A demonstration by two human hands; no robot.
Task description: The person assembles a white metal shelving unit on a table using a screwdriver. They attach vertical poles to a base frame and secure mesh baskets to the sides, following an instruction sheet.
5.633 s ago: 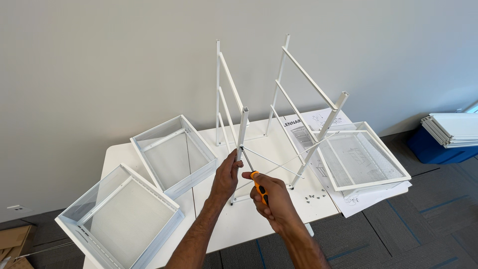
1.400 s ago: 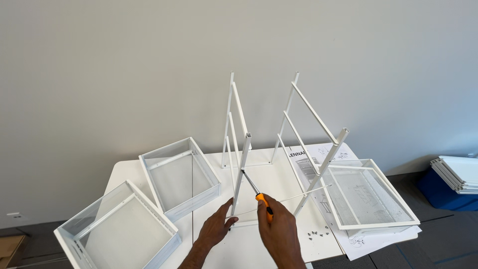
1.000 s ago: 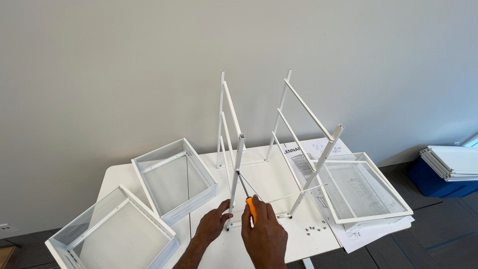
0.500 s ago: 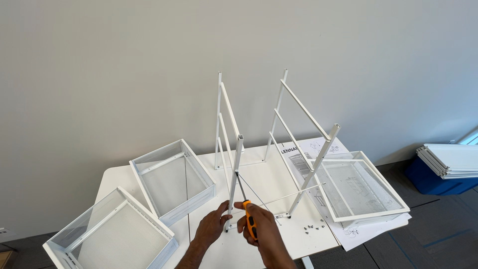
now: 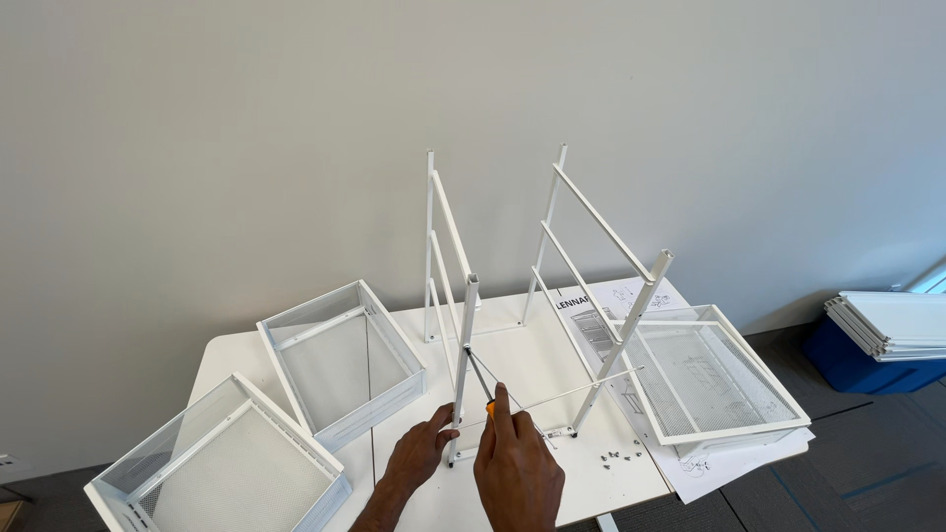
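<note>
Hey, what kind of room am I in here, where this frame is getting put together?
Probably an office or workroom: a plain white table against a bare grey wall, dark carpet tiles on the floor, and a blue bin stacked with white panels to the right.

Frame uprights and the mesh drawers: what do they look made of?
Frame: looks like white-coated metal tube, thin, straight and evenly matte. Drawers: see-through fine mesh walls in solid white rims, likely coated steel, though that can't be confirmed. The left hand steadies the post's foot; the right hand holds an orange-handled screwdriver.
</note>
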